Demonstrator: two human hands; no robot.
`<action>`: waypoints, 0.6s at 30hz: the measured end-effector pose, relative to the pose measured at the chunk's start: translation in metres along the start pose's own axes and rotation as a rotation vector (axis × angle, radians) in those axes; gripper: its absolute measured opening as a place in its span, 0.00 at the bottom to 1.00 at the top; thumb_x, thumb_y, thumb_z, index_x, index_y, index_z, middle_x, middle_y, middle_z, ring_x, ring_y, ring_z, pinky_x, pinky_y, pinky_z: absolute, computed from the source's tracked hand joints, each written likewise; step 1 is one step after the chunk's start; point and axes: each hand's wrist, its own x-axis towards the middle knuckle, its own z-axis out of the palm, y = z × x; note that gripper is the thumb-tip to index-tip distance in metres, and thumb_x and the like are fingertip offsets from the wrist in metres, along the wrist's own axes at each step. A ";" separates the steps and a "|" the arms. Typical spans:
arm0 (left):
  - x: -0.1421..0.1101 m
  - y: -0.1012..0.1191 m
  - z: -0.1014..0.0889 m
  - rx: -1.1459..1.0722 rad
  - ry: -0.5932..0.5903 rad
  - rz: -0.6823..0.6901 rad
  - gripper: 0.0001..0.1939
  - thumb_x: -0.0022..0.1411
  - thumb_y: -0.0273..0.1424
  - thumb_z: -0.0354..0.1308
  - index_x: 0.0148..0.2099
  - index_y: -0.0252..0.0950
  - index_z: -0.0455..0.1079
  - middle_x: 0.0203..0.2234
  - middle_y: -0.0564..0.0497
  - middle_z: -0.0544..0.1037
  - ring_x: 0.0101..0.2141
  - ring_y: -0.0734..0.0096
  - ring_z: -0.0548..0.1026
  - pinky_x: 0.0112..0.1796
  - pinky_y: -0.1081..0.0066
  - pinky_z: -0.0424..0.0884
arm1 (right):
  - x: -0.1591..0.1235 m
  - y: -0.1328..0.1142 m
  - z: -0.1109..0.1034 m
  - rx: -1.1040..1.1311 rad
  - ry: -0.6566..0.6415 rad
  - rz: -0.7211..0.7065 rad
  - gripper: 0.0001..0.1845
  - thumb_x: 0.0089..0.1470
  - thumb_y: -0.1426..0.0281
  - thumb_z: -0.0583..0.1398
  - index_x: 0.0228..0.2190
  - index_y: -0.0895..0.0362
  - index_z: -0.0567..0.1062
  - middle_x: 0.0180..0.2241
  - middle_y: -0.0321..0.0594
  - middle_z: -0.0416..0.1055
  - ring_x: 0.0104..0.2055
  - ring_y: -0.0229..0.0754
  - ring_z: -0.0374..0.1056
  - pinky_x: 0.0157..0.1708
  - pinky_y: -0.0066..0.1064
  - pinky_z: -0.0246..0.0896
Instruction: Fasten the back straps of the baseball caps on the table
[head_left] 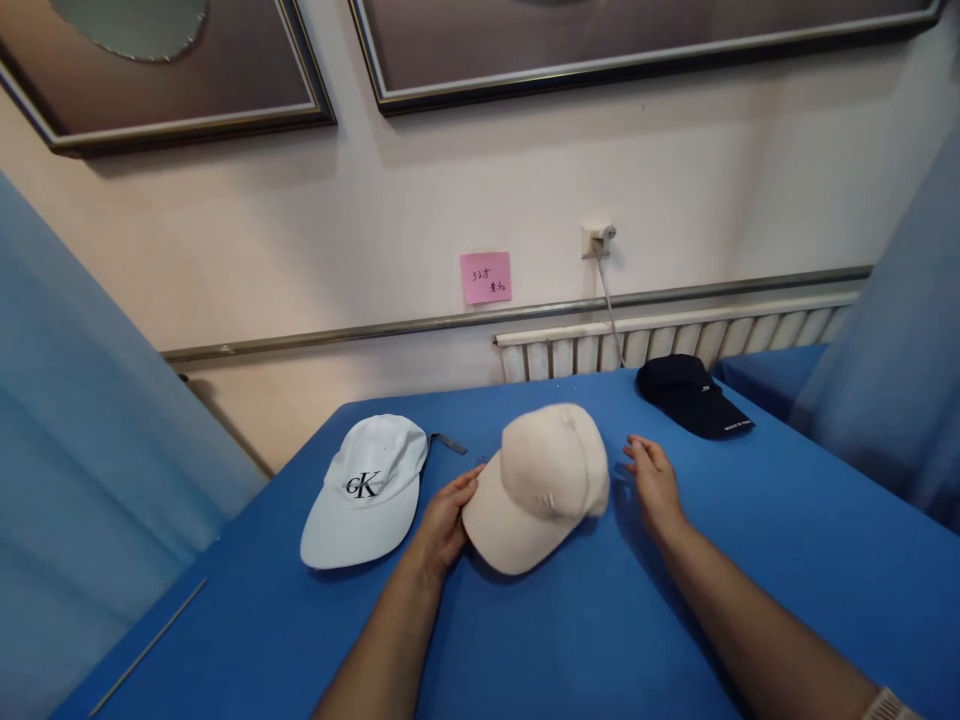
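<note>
A cream baseball cap [536, 480] is tilted over the middle of the blue table, its brim toward me and to the left. My left hand [448, 515] grips the left edge of that brim, thumb on top and the other fingers partly hidden. To the right of the crown, my right hand [654, 485] is held apart from the cap, fingers loosely stretched and holding nothing. A pale blue cap [375, 490] with dark lettering lies left of my left hand, its strap sticking out behind. Beyond my right hand rests a dark navy cap [690, 395], brim toward the right.
The blue table [585, 640] reaches back to a white radiator [600, 350] and a metal rail [420, 325]. Blue curtains [90, 450] hang on both sides. A pink note [486, 278] and a socket [595, 242] with a plugged-in cable are on the wall. A thin rod [150, 645] lies front left.
</note>
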 end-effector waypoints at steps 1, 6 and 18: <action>-0.001 0.002 0.000 0.050 0.046 0.001 0.17 0.52 0.23 0.66 0.45 0.29 0.74 0.36 0.43 0.81 0.32 0.67 0.79 0.34 0.72 0.74 | 0.004 0.000 -0.002 -0.006 -0.015 0.029 0.22 0.51 0.53 0.55 0.42 0.54 0.72 0.46 0.43 0.72 0.48 0.47 0.69 0.41 0.35 0.66; -0.006 0.003 0.002 0.123 0.218 -0.033 0.14 0.48 0.29 0.70 0.36 0.30 0.73 0.26 0.47 0.79 0.25 0.68 0.77 0.29 0.71 0.72 | 0.002 0.012 0.005 -0.122 -0.146 0.064 0.18 0.44 0.56 0.59 0.32 0.57 0.76 0.34 0.44 0.77 0.38 0.48 0.73 0.37 0.35 0.66; -0.048 0.022 0.008 0.085 0.221 0.167 0.19 0.53 0.32 0.67 0.46 0.26 0.73 0.32 0.40 0.81 0.28 0.62 0.79 0.31 0.68 0.75 | 0.012 0.035 0.004 -0.213 -0.226 0.011 0.17 0.41 0.59 0.58 0.30 0.58 0.76 0.28 0.43 0.76 0.30 0.46 0.71 0.33 0.35 0.65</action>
